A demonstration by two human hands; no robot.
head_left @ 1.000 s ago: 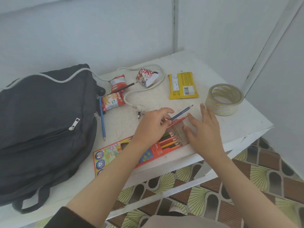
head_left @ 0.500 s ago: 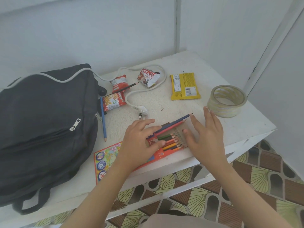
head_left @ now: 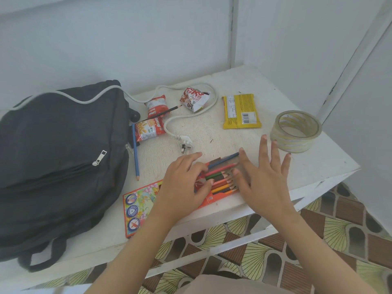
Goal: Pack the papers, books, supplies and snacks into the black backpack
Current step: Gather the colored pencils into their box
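The black backpack lies zipped shut on the left of the white table. An orange box of coloured pencils lies open near the front edge, pencils fanning out of its right end. My left hand presses flat on the box and pencils, fingers spread. My right hand hovers open at the pencil tips, holding nothing. Behind lie a loose blue pencil, a black pencil, three snack packets, a yellow wafer pack and a tape roll.
A white power cable with plug loops across the back of the table and over the backpack. Pale walls close in behind and to the right. Below the table's front edge shows a patterned tiled floor.
My left hand has let the blue pencil down among the others and moved onto the box. My right hand has opened wider and shifted slightly right.
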